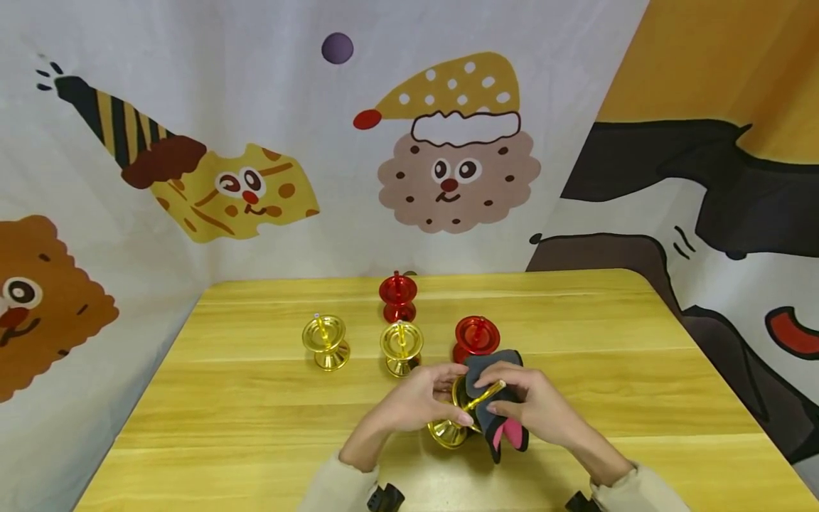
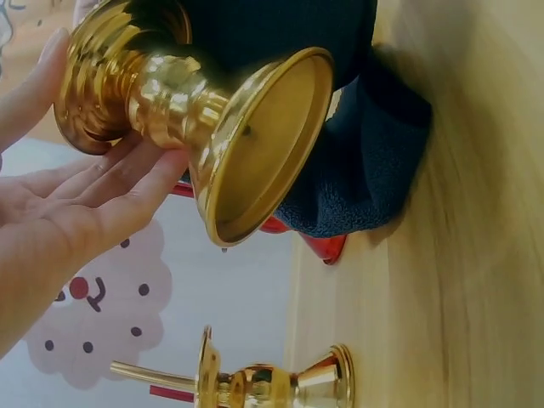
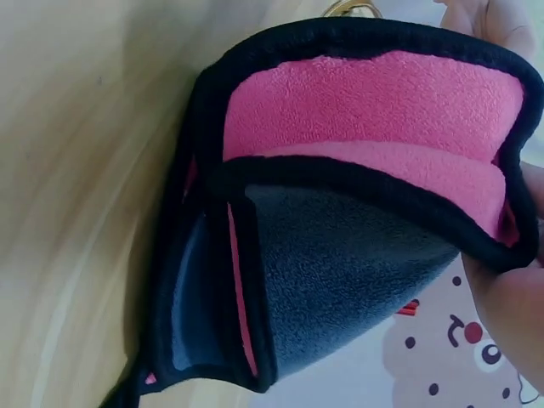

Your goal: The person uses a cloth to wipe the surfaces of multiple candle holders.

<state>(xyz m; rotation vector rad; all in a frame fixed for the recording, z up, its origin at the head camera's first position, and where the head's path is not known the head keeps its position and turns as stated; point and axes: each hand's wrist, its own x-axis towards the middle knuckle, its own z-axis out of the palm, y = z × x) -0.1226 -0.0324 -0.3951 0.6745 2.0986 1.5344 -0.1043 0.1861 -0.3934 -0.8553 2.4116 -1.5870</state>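
My left hand (image 1: 422,398) grips a shiny gold candle holder (image 2: 161,98) by its dish end, tilting it so the hollow foot shows in the left wrist view. A thin gold stem (image 1: 489,395) rises from the dish. In my right hand (image 1: 534,402) is a folded cleaning cloth (image 3: 365,106), grey outside and pink inside with black edging. Its grey side lies against the dish, partly round the stem. The right fingertips press the cloth near the stem. Most of the dish is hidden by the cloth and fingers.
Two more gold candle holders (image 1: 325,338) stand upright on the wooden table (image 1: 256,427), left of my hands. A red one (image 1: 398,295) is at the back, and another red one (image 1: 476,334) stands just behind the cloth. A cartoon-printed curtain (image 1: 269,85) hangs behind the table.
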